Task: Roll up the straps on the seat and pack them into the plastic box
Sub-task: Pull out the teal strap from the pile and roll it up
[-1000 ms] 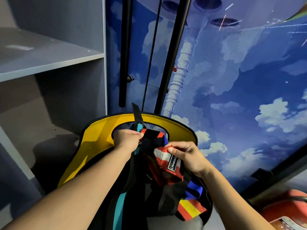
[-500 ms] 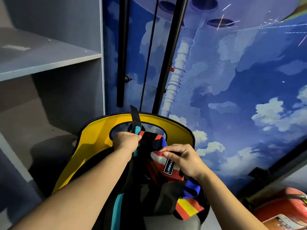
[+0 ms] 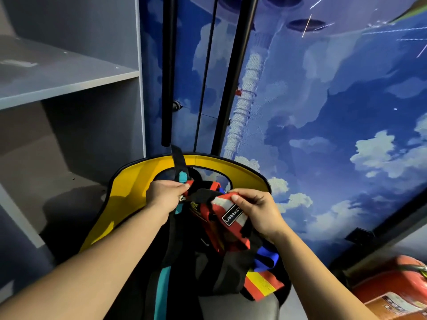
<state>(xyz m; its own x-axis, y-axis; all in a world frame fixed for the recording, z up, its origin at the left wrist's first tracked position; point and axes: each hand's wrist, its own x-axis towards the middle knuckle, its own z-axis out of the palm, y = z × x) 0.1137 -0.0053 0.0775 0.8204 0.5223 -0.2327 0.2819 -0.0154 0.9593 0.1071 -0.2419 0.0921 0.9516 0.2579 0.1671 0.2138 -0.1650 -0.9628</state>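
Beyond the hands, a wall printed with blue sky and white clouds [image 3: 323, 112] fills the back and right of the room, with two black vertical poles [image 3: 168, 72] and a thin black cord standing in front of it. To the left of the left hand [image 3: 165, 197] is a grey open shelving unit [image 3: 69, 72], one board above hand height and a lower compartment in shadow behind the seat's edge. Directly under both hands sits the yellow moulded seat with a black rim [image 3: 138, 179], its curved top edge arching just past the fingers and a cut-out opening in it showing the wall behind. The left hand is closed in a fist around a black and teal webbing strap [image 3: 181, 172] that rises through that opening. The right hand [image 3: 258, 211] pinches the red and white striped strap with a black label [image 3: 227, 210], thumb on top, fingers curled below. Between and below the hands the bundle of red, black, blue and yellow straps [image 3: 231, 250] lies piled in the seat's dark hollow, touching both hands. Near the right forearm, low at the right edge, lies a red cylinder with a printed label [image 3: 392, 285], partly cut off. A grey padded surface [image 3: 238, 306] shows at the bottom, below the straps. No plastic box shows in the head view.
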